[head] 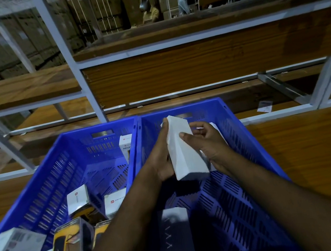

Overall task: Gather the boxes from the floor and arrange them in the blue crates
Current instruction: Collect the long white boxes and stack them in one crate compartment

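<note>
Two blue crates stand side by side: the left crate and the right crate. Over the right crate both my hands hold a long white box, tilted. My left hand grips its left side and underside. My right hand touches its right face with thumb and fingers. The left crate holds several boxes: a black-and-yellow 65W box, a white box, another white box and an upright box at the far wall. A dark box lies in the right crate.
A white metal shelf frame with wooden boards stands just behind the crates. A small paper label lies on the lower board. Stacked cartons and two people are far behind. Wooden surface lies right of the crates.
</note>
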A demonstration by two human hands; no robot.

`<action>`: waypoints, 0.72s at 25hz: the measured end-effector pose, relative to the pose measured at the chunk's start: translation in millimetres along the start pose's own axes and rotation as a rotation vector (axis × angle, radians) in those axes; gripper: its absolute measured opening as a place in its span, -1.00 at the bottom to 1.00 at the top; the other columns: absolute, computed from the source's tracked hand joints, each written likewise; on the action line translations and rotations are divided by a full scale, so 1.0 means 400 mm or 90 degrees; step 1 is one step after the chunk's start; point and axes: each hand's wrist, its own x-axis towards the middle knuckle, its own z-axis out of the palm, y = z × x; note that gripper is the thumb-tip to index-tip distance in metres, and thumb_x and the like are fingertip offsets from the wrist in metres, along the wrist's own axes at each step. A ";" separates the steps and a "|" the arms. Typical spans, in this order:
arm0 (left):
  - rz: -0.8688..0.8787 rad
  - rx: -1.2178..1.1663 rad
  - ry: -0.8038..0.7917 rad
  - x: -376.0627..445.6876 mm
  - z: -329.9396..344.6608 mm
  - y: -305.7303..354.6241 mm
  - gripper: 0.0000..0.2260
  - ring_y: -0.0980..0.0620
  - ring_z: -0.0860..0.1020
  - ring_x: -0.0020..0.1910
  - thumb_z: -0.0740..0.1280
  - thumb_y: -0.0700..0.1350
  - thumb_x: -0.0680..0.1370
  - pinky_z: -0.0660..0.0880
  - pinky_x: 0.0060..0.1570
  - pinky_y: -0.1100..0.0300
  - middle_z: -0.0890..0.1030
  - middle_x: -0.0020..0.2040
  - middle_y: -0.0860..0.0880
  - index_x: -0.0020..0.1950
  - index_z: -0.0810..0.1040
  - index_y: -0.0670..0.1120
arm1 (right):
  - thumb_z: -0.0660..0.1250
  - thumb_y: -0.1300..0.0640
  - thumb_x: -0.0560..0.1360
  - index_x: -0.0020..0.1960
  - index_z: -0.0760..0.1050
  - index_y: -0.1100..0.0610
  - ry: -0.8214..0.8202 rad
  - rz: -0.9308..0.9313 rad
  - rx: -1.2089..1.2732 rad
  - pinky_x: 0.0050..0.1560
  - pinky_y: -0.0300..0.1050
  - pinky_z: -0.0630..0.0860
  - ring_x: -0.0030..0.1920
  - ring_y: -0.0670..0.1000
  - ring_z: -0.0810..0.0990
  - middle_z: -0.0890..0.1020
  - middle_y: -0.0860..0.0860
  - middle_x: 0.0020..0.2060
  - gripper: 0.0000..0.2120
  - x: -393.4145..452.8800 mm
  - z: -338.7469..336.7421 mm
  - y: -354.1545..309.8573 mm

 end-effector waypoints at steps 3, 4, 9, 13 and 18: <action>-0.003 0.059 0.034 0.004 0.009 -0.006 -0.48 -0.18 0.65 0.00 0.29 0.24 0.56 0.61 -0.05 -0.02 0.66 0.14 -0.23 0.36 0.52 -0.08 | 0.48 -0.04 0.47 0.21 0.46 0.09 0.027 0.064 -0.037 -0.06 -0.04 0.61 -0.01 0.05 0.64 0.59 0.05 0.08 -0.60 -0.002 -0.002 0.002; -0.015 0.079 0.051 0.007 0.007 -0.006 -0.54 -0.15 0.67 -0.08 0.26 0.22 0.59 0.61 -0.11 0.03 0.69 0.05 -0.22 0.29 0.56 -0.11 | 0.46 -0.02 0.50 0.17 0.47 0.11 0.027 0.088 -0.044 -0.15 -0.08 0.59 -0.08 0.05 0.64 0.61 0.07 0.04 -0.66 -0.001 -0.005 0.004; -0.048 0.112 0.139 0.010 -0.010 -0.004 -0.65 0.00 0.60 -0.57 0.16 0.16 0.65 0.49 -0.57 0.28 0.63 -0.48 -0.11 -0.06 0.50 -0.11 | 0.35 0.05 0.57 -0.11 0.45 0.15 -0.024 0.174 -0.001 -0.34 -0.13 0.52 -0.33 0.09 0.61 0.63 0.14 -0.24 -0.81 -0.008 -0.018 0.001; -0.038 0.069 0.137 0.004 -0.005 -0.006 -0.67 -0.04 0.63 -0.51 0.16 0.14 0.66 0.53 -0.50 0.21 0.65 -0.44 -0.12 -0.04 0.51 -0.09 | 0.36 0.01 0.57 -0.03 0.49 0.18 -0.012 0.166 -0.011 -0.32 -0.12 0.54 -0.29 0.10 0.63 0.64 0.14 -0.20 -0.78 -0.003 -0.014 0.003; 0.016 -0.002 0.149 0.009 -0.013 -0.006 -0.66 -0.18 0.63 0.01 0.27 0.10 0.63 0.58 -0.08 -0.06 0.67 0.08 -0.20 0.26 0.52 -0.12 | 0.37 -0.18 0.52 0.13 0.61 0.17 -0.101 0.249 -0.063 -0.15 -0.05 0.59 -0.03 0.14 0.68 0.71 0.10 -0.02 -0.57 0.001 -0.012 0.014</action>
